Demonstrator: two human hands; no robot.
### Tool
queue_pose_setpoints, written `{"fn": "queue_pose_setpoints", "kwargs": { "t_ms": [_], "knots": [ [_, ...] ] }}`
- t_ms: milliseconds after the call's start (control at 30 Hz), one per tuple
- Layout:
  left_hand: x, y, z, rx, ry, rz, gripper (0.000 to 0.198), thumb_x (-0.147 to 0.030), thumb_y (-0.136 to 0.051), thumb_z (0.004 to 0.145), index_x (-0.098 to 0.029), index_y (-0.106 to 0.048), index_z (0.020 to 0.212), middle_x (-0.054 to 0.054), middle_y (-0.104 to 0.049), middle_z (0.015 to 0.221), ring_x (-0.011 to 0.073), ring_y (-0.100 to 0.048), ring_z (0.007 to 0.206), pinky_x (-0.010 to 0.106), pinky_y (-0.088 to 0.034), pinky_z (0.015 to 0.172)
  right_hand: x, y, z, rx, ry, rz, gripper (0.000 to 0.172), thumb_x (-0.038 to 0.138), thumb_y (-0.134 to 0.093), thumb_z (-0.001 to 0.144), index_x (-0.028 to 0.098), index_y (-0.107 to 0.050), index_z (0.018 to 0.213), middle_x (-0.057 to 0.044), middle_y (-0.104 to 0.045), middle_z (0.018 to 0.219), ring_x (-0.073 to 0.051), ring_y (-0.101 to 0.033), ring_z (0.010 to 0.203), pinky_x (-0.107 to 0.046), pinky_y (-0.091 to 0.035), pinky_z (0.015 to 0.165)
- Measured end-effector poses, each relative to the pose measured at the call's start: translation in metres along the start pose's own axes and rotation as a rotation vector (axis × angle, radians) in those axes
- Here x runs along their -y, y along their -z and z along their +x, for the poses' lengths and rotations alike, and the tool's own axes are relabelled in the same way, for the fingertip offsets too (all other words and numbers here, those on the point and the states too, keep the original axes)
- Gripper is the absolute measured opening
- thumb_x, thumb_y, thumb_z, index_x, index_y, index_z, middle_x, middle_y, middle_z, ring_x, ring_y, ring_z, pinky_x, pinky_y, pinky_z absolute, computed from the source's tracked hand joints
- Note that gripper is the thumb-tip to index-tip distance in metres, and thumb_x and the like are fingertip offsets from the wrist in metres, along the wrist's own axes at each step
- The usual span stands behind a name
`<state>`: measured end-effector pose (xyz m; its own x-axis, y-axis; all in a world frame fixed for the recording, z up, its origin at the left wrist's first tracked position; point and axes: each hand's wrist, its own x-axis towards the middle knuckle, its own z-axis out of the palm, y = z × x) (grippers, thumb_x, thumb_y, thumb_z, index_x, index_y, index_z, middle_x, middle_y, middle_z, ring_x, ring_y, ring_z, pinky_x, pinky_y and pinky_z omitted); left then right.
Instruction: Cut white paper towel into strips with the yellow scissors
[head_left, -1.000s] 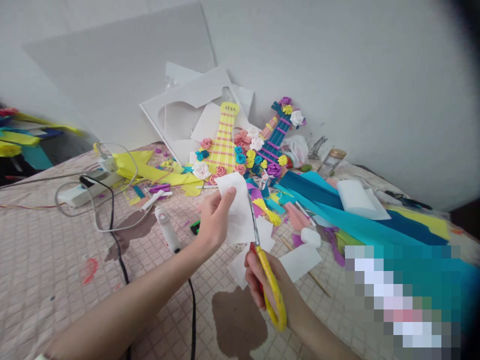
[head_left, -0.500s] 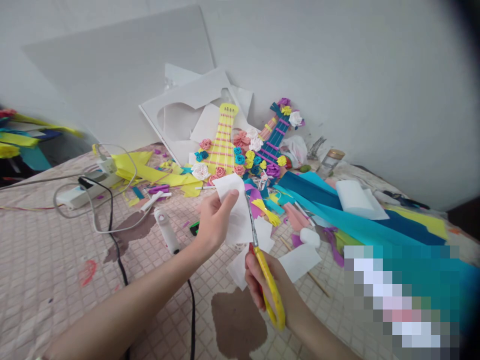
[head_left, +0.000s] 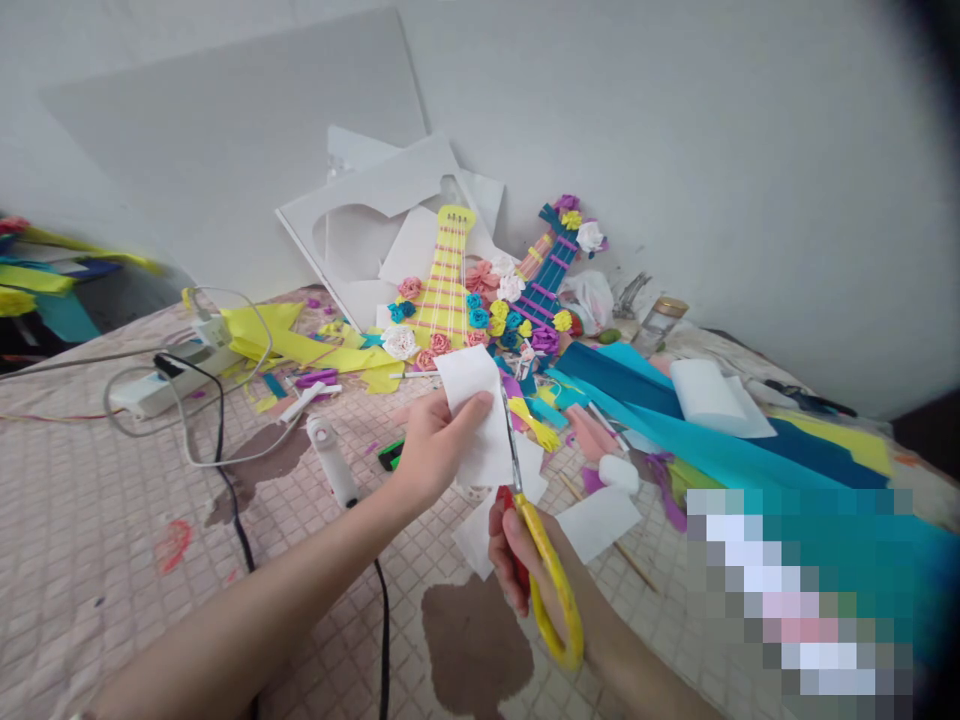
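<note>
Left hand [head_left: 429,452]: pinches paper [head_left: 480,452], I see.
Right hand [head_left: 519,540]: clamped on scissors [head_left: 531,512], lying along paper's right edge.
Far guitars [head_left: 448,285]: strung, decorated.
Cut: I judge unfinished.

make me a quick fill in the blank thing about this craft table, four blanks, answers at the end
The paper held in the left hand is coloured ____.
The scissors in the right hand have one red handle and one ____ handle.
As seen here, the blue guitar shape is to the ____ of the yellow guitar shape.
The power strip lies on the ____ side of the view.

Missing words: white; yellow; right; left
</note>
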<state>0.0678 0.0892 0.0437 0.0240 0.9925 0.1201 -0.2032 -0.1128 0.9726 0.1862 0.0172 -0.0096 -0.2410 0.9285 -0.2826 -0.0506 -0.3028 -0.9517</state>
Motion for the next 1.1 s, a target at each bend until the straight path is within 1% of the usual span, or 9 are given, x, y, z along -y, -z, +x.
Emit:
{"fn": "queue_pose_setpoints", "kwargs": {
  "t_ms": [133,333,533,667,867,967,1100],
  "knots": [
    [0.001,-0.001,-0.002,0.063,-0.04,0.003,0.021,-0.036,-0.063,0.069,-0.015,-0.059,0.067,-0.002,-0.055,0.055,0.0078,-0.047,0.045,0.017,-0.035,0.04,-0.002,0.003,-0.001,-0.01,0.055,0.041,0.053,0.071,-0.049,0.067,0.019,-0.04,0.072,0.01,-0.036,0.049,-0.002,-0.029,0.031,-0.014,-0.025,0.031],
    [0.002,-0.001,-0.004,0.081,-0.084,0.066,0.021,-0.036,-0.062,0.071,-0.015,-0.059,0.07,-0.002,-0.055,0.059,0.0081,-0.047,0.048,0.018,-0.036,0.042,0.0,0.005,-0.001,0.004,0.057,0.026,0.054,0.072,-0.05,0.066,0.02,-0.041,0.076,0.01,-0.034,0.049,-0.003,-0.03,0.033,-0.014,-0.023,0.031],
    [0.001,-0.001,-0.005,0.14,-0.129,0.103,0.02,-0.035,-0.06,0.073,-0.016,-0.059,0.071,-0.002,-0.055,0.057,0.0077,-0.046,0.046,0.017,-0.034,0.039,0.008,0.005,-0.004,-0.037,0.023,0.008,0.057,0.075,-0.051,0.062,0.02,-0.041,0.073,0.01,-0.036,0.049,-0.003,-0.031,0.034,-0.016,-0.023,0.032],
    [0.0,-0.001,-0.005,0.156,-0.118,0.105,0.021,-0.037,-0.062,0.071,-0.017,-0.057,0.07,-0.002,-0.055,0.055,0.0079,-0.046,0.044,0.018,-0.034,0.037,0.009,0.006,-0.005,-0.052,0.026,0.034,0.051,0.069,-0.052,0.065,0.019,-0.044,0.073,0.008,-0.037,0.05,-0.003,-0.031,0.034,-0.017,-0.023,0.034],
    [0.001,0.001,-0.003,0.169,-0.129,0.131,0.021,-0.037,-0.064,0.07,-0.017,-0.057,0.071,-0.001,-0.058,0.061,0.0095,-0.049,0.049,0.019,-0.038,0.041,0.011,0.006,-0.006,-0.074,0.003,0.042,0.047,0.065,-0.051,0.067,0.018,-0.045,0.073,0.008,-0.037,0.05,-0.003,-0.031,0.034,-0.016,-0.023,0.034],
    [0.001,0.002,-0.003,0.153,-0.151,0.175,0.02,-0.035,-0.064,0.07,-0.017,-0.058,0.073,0.0,-0.059,0.066,0.0104,-0.051,0.054,0.02,-0.04,0.045,0.01,0.006,-0.006,-0.077,0.012,0.049,0.044,0.062,-0.047,0.072,0.018,-0.045,0.071,0.008,-0.036,0.049,-0.003,-0.03,0.033,-0.016,-0.023,0.033],
    [0.001,0.002,-0.004,0.143,-0.148,0.199,0.02,-0.035,-0.064,0.07,-0.017,-0.057,0.071,0.0,-0.058,0.064,0.0107,-0.05,0.053,0.02,-0.039,0.044,0.008,0.007,-0.003,-0.079,0.022,0.033,0.04,0.058,-0.045,0.075,0.018,-0.044,0.069,0.008,-0.037,0.047,-0.003,-0.031,0.032,-0.016,-0.023,0.032]
  ]
}}
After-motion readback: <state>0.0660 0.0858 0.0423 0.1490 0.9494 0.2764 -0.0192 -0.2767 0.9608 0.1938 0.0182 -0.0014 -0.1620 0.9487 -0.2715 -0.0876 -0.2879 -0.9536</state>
